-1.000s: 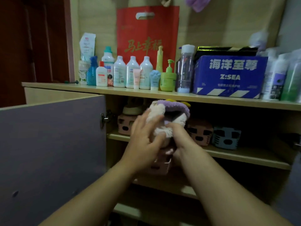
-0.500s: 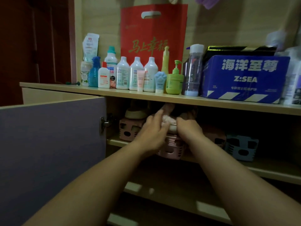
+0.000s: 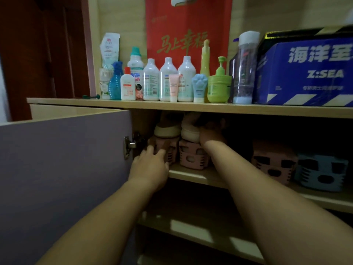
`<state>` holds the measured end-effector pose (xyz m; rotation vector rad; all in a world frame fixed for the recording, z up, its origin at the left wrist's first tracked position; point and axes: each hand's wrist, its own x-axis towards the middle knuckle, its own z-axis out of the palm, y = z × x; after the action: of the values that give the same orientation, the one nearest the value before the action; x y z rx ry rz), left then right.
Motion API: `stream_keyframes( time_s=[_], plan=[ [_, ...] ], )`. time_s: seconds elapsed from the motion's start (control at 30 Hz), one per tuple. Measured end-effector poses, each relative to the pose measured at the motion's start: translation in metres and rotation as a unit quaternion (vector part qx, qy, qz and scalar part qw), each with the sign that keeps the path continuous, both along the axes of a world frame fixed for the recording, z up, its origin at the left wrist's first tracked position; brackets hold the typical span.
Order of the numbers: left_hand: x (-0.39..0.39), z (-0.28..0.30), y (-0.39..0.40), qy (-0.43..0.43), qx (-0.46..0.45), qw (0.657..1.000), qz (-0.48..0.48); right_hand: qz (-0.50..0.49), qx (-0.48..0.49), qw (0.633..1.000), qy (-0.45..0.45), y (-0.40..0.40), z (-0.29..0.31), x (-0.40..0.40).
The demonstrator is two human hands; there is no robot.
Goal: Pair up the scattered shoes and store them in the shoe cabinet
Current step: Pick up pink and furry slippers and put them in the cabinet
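Now both hands are inside the open shoe cabinet [image 3: 191, 109], on the upper inner shelf [image 3: 191, 175]. Right hand [image 3: 210, 135] is pressed against the right side of a cream-soled slipper [image 3: 189, 131] sitting on a pink shoe rack [image 3: 192, 155]; fingers reach back into the dark, so whether they curl round the slipper or just push it I cannot tell. Slipper lies directly left of the right hand, touching it, long axis running front to back into the cabinet, the near end facing out. A second cream-soled slipper [image 3: 167, 131] sits just left of that one, on another pink rack [image 3: 168, 148], up and slightly right of the left hand [image 3: 150, 167]. Left hand has loose, nearly straight fingers with tips resting on the front of that left rack, gripping nothing. Right hand is the nearer one to the slipper being seated; the likely step is nudging it deeper and square beside its mate, a push away from the body. Further right of the right hand, well apart, stand a pink empty rack [image 3: 274, 163] and a blue rack [image 3: 321, 173]. Purple door [image 3: 63, 159] hangs open left of the left hand.
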<state>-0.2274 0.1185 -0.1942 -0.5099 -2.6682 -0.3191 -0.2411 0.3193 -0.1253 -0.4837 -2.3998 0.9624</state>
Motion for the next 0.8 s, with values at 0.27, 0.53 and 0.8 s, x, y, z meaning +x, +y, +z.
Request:
stream_keyframes(
  time_s=[0.27,0.53,0.8],
  plan=[
    [0.037,0.007,0.001,-0.131,-0.025,0.991,-0.017,-0.081,0.093,0.992,0.035,-0.010,-0.030,0.090],
    [0.081,-0.018,0.026,-0.169,-0.072,0.978,-0.100,-0.212,0.284,0.927,-0.118,0.040,-0.047,0.156],
    [0.077,0.004,0.036,-0.225,-0.086,0.968,-0.075,-0.306,0.307,0.901,-0.010,0.045,-0.044,0.166]
  ],
)
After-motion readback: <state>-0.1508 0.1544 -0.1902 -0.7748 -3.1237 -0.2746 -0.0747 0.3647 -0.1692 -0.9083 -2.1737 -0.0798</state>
